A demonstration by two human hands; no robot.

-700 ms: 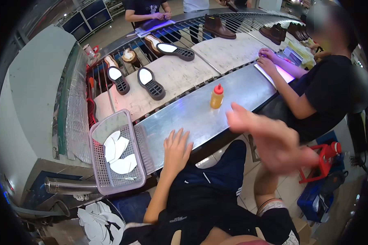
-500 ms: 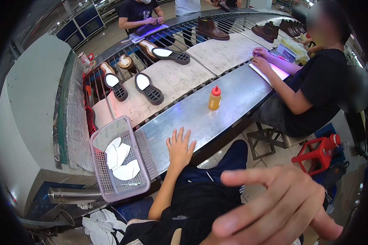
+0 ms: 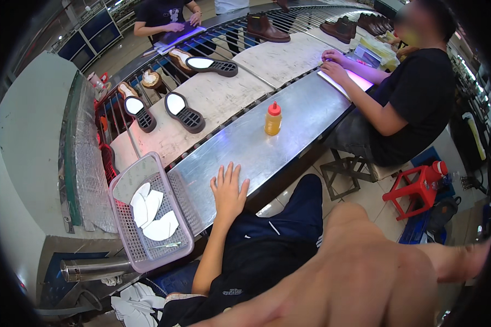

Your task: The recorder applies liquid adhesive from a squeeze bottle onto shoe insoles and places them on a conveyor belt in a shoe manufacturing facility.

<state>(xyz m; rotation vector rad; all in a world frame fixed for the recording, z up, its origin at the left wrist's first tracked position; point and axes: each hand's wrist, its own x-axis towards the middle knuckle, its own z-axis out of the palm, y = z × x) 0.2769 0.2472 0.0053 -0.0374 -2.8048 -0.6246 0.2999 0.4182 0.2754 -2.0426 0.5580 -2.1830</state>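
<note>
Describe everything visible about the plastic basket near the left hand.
The basket is a pale pink, rectangular plastic tray with mesh walls and floor. It sits tilted at the near end of the metal table, partly overhanging its edge. Inside lie several flat white insole-shaped pieces. The left hand rests flat on the table beside it, not touching it.

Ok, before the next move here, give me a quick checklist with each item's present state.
1. Left hand flat on the metal table, empty: ok.
2. Right hand clear of the camera: not ok, it fills the lower view, blurred.
3. Right hand empty: cannot tell.
4. Basket with white insoles beside the left hand: ok.
5. Yellow squeeze bottle upright, cap on: ok.
6. Soles on the conveyor beyond the table: ok, untouched.
</note>
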